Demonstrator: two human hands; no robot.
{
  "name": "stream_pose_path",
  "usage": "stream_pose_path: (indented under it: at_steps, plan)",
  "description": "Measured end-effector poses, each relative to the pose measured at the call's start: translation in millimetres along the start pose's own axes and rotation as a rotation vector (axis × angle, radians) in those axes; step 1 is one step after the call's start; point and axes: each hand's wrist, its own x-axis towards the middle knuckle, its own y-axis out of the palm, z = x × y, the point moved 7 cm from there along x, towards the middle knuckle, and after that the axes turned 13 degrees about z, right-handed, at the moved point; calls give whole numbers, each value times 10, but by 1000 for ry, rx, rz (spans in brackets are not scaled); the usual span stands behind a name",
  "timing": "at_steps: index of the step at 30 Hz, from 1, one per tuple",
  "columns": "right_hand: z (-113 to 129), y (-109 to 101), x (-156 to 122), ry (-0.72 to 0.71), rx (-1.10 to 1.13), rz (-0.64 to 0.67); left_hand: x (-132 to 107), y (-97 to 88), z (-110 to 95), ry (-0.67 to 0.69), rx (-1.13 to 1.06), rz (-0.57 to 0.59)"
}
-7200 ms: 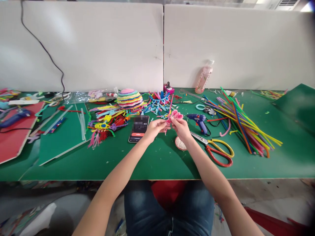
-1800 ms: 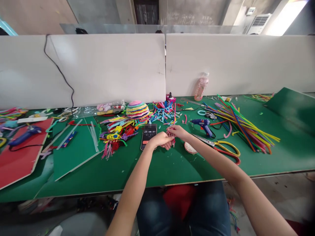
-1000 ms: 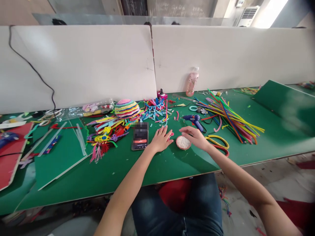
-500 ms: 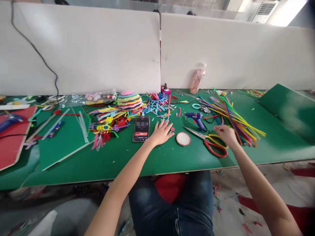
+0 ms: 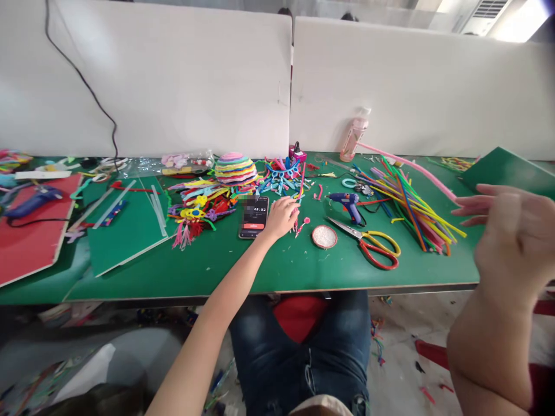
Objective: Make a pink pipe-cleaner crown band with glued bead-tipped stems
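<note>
My right hand [image 5: 511,231], blurred and raised above the table's right side, grips one end of a long pink pipe cleaner [image 5: 410,162]. The stem slants away to the left, past the front of the bottle. On the table rests my left hand [image 5: 284,216], palm down with its fingers loosely bent and apart, just right of a phone [image 5: 254,216] with a timer on its screen. Small pink pipe-cleaner pieces [image 5: 306,221] lie by its fingertips, partly hidden. Scissors [image 5: 373,242] with yellow and red handles lie open between my hands, near a shallow dish of white bits [image 5: 324,237].
A blue glue gun [image 5: 346,203] stands behind the scissors. Colourful pipe cleaners [image 5: 416,208] lie in a bundle to the right. A striped dome [image 5: 235,169] and twisted pieces sit left of centre. A pink bottle [image 5: 354,138] stands against the white partition [image 5: 173,75].
My right hand has risen and swung right, drawing the pink pipe cleaner up from the bundle. My left hand's fingers have bent in a little. The camera view has shifted slightly.
</note>
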Motion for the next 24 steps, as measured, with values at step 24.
stream_pose_path:
  at_steps: [24]
  plan:
    - [-896,1826,-1601,748,1295,118,-1216,382,-609,-387,-1684,-378]
